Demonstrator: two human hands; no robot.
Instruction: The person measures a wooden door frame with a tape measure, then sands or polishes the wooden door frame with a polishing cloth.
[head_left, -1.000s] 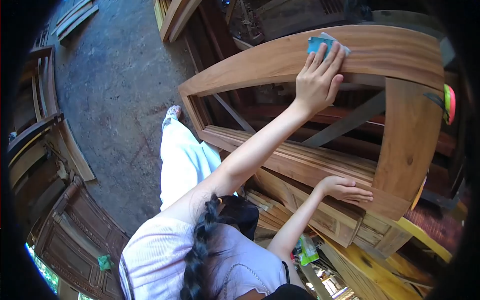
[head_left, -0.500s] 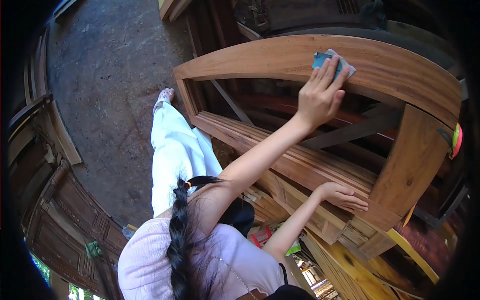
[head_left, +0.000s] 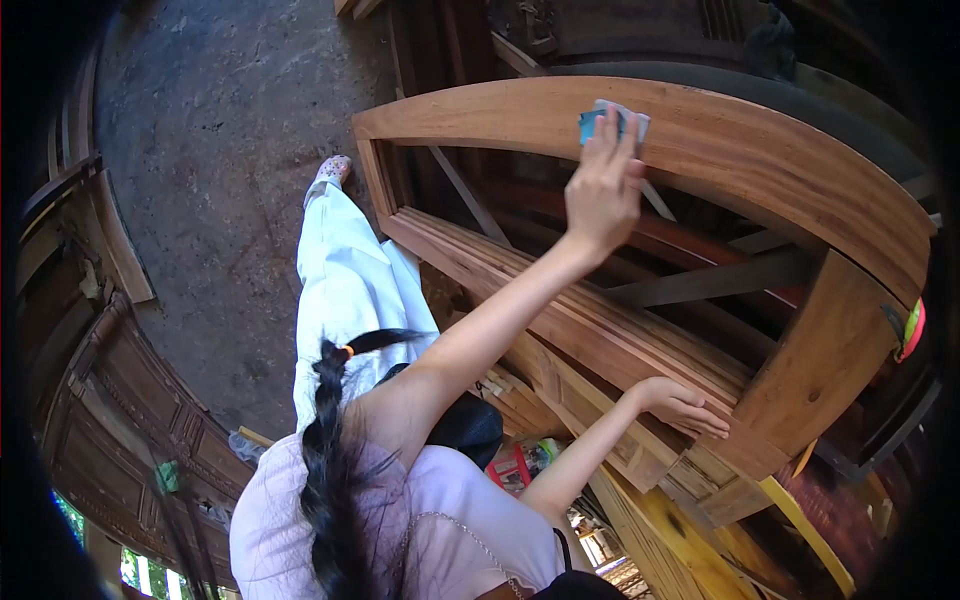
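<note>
My left hand presses a folded piece of sandpaper, blue and whitish, against the curved top rail of an arched wooden frame. Its fingers lie stretched over the piece and hold it on the wood. Lower right, my right hand rests on the frame's straight bottom rail, near the corner with the wide end piece. Its fingers are extended, and nothing shows in it. Part of the sandpaper is hidden under the left fingers.
Below the frame lie more wooden panels and a yellowish board. A pink and yellow-green object hangs at the frame's right end. Carved dark panels lean at left beside the concrete floor. A person's leg in pale trousers extends across it.
My left hand has slid left along the curved rail with the sandpaper under it. My right hand stays on the bottom rail. The view has shifted slightly.
</note>
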